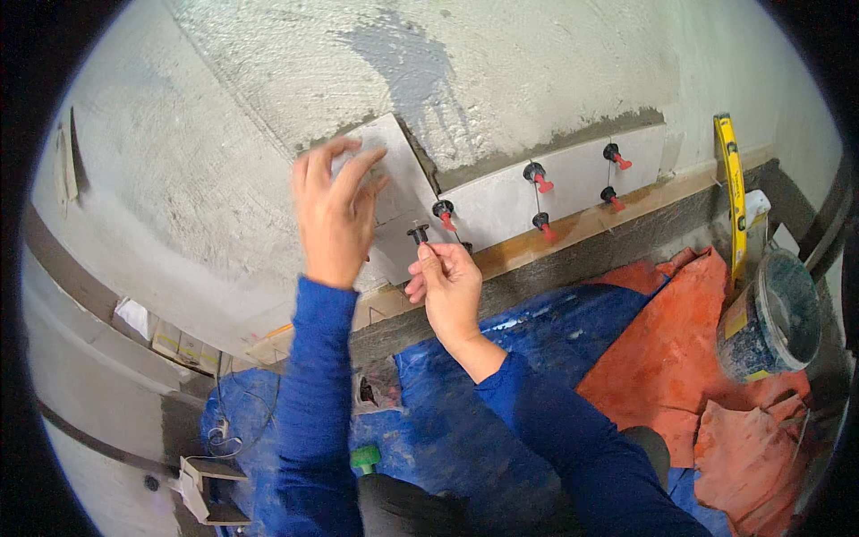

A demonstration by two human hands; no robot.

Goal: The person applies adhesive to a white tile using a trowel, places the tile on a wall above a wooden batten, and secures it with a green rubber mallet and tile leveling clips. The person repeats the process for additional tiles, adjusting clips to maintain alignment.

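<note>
My right hand [450, 291] pinches a tile leveler [418, 234] between thumb and fingers; its black T-shaped end shows, and the rest is hidden in my grip. Raised over the leftmost light grey tile [401, 166], my left hand [338, 210] has its fingers apart and holds nothing; I cannot tell whether it touches the tile. Close to my right hand, a red-handled leveler [444, 212] sits at the joint with the neighbouring tile [490, 204]. Several more black-and-red levelers [539, 176] stick out along the joints of the row to the right.
Above the tiles is a rough plaster wall [573, 63] with a grey patch. A wooden strip [519, 248] runs below the row. At the right stand a yellow spirit level [732, 192] and a bucket [729, 340]. Blue sheeting [465, 421] and orange sheeting [667, 358] cover the floor.
</note>
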